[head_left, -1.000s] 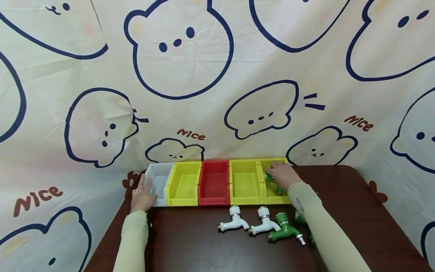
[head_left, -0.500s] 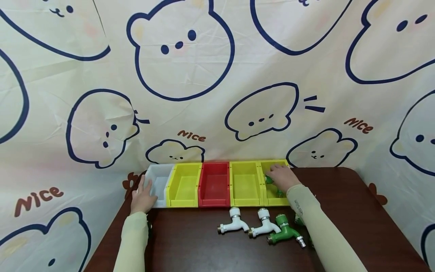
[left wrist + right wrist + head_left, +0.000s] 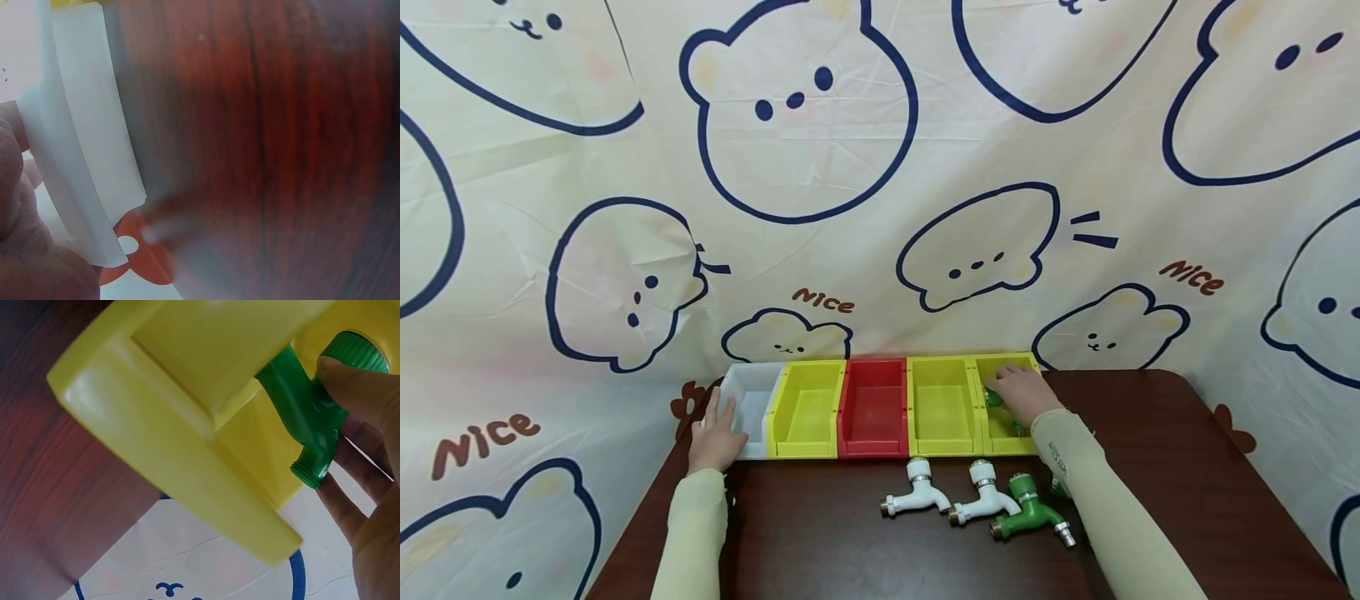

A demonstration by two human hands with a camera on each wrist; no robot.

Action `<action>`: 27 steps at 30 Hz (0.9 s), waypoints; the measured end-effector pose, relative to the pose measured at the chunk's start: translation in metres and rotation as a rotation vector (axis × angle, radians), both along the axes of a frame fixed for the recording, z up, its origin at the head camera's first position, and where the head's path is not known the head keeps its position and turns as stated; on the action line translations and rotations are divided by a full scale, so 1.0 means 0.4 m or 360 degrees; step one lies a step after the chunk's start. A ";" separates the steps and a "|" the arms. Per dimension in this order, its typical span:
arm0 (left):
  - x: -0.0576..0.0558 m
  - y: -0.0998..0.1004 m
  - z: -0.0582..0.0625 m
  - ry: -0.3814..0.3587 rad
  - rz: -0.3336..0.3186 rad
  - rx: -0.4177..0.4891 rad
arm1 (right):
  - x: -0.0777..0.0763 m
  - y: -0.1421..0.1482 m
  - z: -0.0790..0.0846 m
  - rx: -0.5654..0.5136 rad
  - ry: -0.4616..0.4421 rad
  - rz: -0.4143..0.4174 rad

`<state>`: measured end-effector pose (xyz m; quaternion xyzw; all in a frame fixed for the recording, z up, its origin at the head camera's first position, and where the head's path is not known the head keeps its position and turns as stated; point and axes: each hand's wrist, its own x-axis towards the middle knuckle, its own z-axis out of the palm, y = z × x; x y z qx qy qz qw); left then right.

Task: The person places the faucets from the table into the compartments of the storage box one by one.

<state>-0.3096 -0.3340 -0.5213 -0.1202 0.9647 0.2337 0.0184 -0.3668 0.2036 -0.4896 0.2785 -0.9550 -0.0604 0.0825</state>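
Note:
In the head view my left hand (image 3: 715, 437) holds the near left corner of a white bin (image 3: 754, 450) at the left end of a row. The left wrist view has the fingers (image 3: 12, 175) against the bin's pale wall (image 3: 87, 106). My right hand (image 3: 1024, 395) reaches into the yellow bin (image 3: 1006, 447) at the right end. Thumb and fingers grip a green tap (image 3: 300, 403) by its ribbed knob, as the right wrist view shows, with the spout over the bin. Part of another green piece (image 3: 1019, 428) shows below this hand in the bin.
Between the end bins stand a yellow bin (image 3: 805, 450), a red bin (image 3: 872, 448) and another yellow bin (image 3: 943, 448). Two white taps (image 3: 917, 498) (image 3: 985, 504) and a green tap (image 3: 1030, 517) lie in front on the dark wooden table (image 3: 850, 558). A patterned cloth (image 3: 850, 250) hangs behind.
The view has tilted slightly, so the bins sit a little lower. My right forearm has shifted slightly left, while both hands keep nearly the same places.

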 end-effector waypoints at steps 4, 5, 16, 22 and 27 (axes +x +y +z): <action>0.003 0.004 0.004 -0.0003 0.0000 -0.0001 | -0.002 0.003 -0.003 -0.0021 0.0000 -0.0003; 0.003 0.004 0.005 -0.0002 0.0000 -0.0006 | -0.003 0.003 -0.004 -0.0028 -0.0012 -0.0011; 0.000 -0.005 -0.002 0.0003 -0.0003 -0.0022 | -0.004 0.000 0.004 -0.0034 -0.0092 -0.0044; 0.000 -0.002 -0.004 -0.0003 0.0013 -0.0020 | -0.008 -0.001 -0.007 -0.0046 -0.0099 -0.0044; -0.003 -0.001 -0.008 0.0005 0.0007 -0.0027 | -0.014 0.002 -0.022 -0.0048 -0.0157 -0.0070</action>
